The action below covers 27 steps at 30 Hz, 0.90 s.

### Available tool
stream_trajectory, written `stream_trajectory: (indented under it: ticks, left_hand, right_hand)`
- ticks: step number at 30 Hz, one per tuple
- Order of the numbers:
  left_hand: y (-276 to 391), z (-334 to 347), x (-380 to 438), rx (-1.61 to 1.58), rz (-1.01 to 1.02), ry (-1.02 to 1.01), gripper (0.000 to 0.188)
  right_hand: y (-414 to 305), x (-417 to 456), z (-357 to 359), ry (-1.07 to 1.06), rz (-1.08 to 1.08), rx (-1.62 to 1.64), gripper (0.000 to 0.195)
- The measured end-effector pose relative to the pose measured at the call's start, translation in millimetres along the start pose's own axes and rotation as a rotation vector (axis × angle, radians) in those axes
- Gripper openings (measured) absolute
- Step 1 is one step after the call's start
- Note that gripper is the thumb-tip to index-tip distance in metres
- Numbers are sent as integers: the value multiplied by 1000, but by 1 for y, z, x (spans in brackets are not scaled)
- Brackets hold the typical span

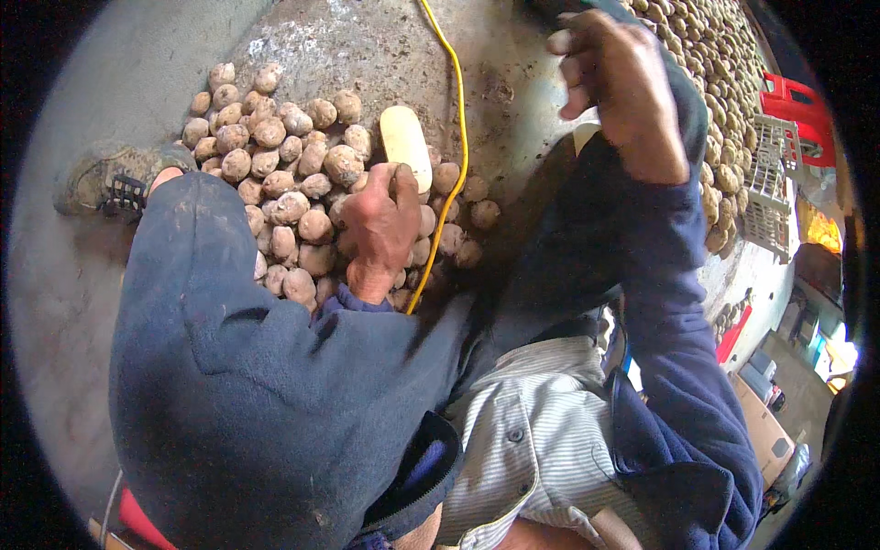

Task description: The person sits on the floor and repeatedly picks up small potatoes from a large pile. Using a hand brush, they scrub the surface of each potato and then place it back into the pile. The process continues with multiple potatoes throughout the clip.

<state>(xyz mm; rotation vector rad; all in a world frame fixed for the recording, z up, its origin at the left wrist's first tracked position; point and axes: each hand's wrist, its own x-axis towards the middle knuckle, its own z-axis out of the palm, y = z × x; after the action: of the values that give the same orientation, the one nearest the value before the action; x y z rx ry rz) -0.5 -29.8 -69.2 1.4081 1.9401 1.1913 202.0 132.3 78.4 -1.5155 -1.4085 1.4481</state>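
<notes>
My left hand (385,223) reaches down among dusty brown potatoes (295,206) heaped on the floor. Its thumb and forefinger are close together at the near end of a pale yellow oblong object (405,141) with a rounded top. What the fingers hold, if anything, is hidden beneath the hand. My right hand (619,89) is raised at the upper right, over my right leg. Its fingers are loosely bent and apart, slightly blurred, and nothing shows in them. Just below it, a small cream-coloured edge (586,135) shows beside the trouser leg.
A yellow cord (459,124) runs down across the floor (330,48) and over the right side of the heap. My shoe (117,180) is left of the potatoes. At right lie a larger potato pile (718,89), a white plastic crate (766,189) and a red crate (797,113).
</notes>
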Motion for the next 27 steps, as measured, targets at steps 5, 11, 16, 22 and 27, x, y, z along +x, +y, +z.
stream_trajectory:
  ticks: [5,11,16,22,27]
  left_hand:
    - [-7,0,13,248,40,32,19]
    - [12,10,39,716,62,-302,45]
    - [2,17,54,482,53,-346,46]
    - [9,22,37,210,-261,-281,51]
    - [30,-4,49,-90,-117,-541,42]
  right_hand:
    - [36,-9,52,-17,-10,-111,43]
    - [108,6,78,-161,100,-320,52]
    - [124,11,108,-168,-64,-721,53]
    - [114,18,116,-305,15,-632,42]
    - [113,12,80,-179,-945,-612,16]
